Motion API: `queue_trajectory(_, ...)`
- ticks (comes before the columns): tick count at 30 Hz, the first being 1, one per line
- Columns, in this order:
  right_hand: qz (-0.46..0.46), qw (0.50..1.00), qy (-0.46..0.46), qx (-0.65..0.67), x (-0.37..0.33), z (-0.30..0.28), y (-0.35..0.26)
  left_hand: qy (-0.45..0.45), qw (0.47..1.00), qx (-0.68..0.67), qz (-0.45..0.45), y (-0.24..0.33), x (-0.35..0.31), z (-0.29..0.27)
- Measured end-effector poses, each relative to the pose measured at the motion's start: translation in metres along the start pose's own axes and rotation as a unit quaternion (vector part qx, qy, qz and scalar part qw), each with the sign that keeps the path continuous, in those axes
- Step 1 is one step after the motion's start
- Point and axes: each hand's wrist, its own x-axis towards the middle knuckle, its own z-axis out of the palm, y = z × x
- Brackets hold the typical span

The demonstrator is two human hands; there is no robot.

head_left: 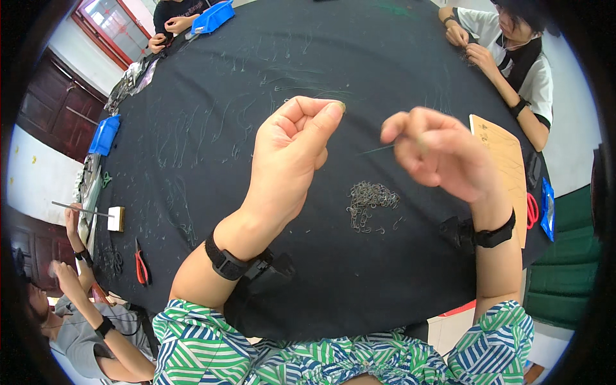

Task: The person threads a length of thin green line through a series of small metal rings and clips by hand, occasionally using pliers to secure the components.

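My left hand is raised over the middle of the table, thumb and forefinger pinched together. Something tiny sits at their tips, too small to make out. To its right my right hand is curled and blurred by motion. A thin green line runs leftward from its fingers; where its other end goes does not show. Below and between the hands, a pile of small metal hooks lies on the black cloth. Several thin lines with hooks are spread over the cloth at the left.
At the right lie a wooden board, red-handled scissors and a blue packet. Red pliers and a white block with a metal rod are at the left. Blue trays stand along the edge. Other people work around the table.
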Motion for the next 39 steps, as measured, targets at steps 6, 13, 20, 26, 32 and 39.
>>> queue_trajectory(6,-0.097,0.984,0.063,0.133,-0.006,-0.009,-0.02,-0.007,0.999,0.053,0.01,-0.001,0.004,-0.006)
queue_trajectory(13,-0.189,0.937,-0.002,0.292,-0.014,-0.032,-0.038,-0.011,0.998,0.066,0.006,-0.005,0.006,-0.009)
queue_trajectory(20,-0.21,0.956,0.187,-0.088,-0.018,-0.027,-0.035,-0.03,0.993,0.116,0.004,-0.004,0.006,-0.003)
queue_trajectory(26,-0.093,0.928,0.196,-0.302,0.0,0.014,-0.018,-0.064,0.98,0.19,0.0,-0.001,0.001,0.001)
queue_trajectory(32,-0.077,0.908,0.195,-0.363,-0.001,0.02,-0.01,-0.084,0.972,0.22,0.013,-0.006,0.0,-0.001)
queue_trajectory(39,-0.142,0.811,0.156,-0.546,-0.003,0.026,-0.006,-0.122,0.963,0.241,0.004,-0.004,-0.004,0.004)
